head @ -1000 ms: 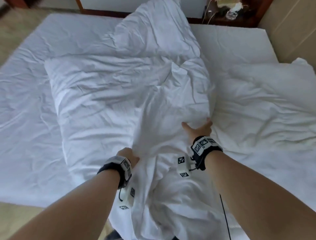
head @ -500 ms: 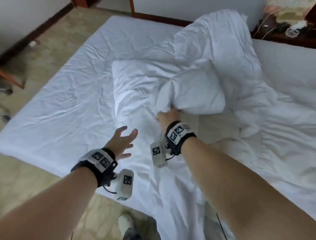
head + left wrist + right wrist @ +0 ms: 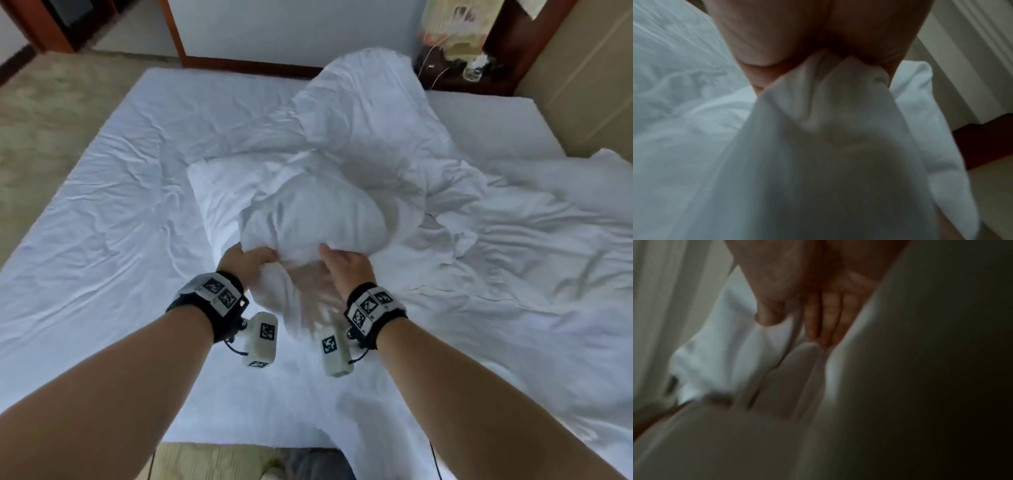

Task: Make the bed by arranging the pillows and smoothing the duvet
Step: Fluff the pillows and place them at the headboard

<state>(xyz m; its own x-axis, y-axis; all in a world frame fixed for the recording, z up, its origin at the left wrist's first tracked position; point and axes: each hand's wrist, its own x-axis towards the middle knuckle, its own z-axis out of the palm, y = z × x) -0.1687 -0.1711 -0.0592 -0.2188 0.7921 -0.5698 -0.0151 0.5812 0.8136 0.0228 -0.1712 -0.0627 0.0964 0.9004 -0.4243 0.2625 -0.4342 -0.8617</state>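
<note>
The white duvet (image 3: pixel 318 212) lies bunched in a crumpled heap in the middle of the bed (image 3: pixel 102 222). My left hand (image 3: pixel 246 258) grips a gathered fold at the near end of the bundle; in the left wrist view the fist (image 3: pixel 818 53) closes round the cloth (image 3: pixel 828 129). Just to its right, my right hand (image 3: pixel 342 263) holds the same bundle, thumb on top and fingers underneath. In the right wrist view the blurred right hand (image 3: pixel 797 318) pinches white cloth (image 3: pixel 725 345). A tall white lump of bedding (image 3: pixel 370 102) rises behind; I cannot tell whether it is a pillow.
Wrinkled sheet covers the left half of the mattress. More rumpled white bedding (image 3: pixel 531 257) spreads to the right. A dark wooden nightstand (image 3: pixel 479 68) with clutter stands at the far right corner. Beige carpet (image 3: pixel 41 113) runs along the left side. The bed's near edge is below my wrists.
My left hand, open and free half a second ago, has closed on the duvet beside my right hand. The bundle has been drawn nearer and lifted.
</note>
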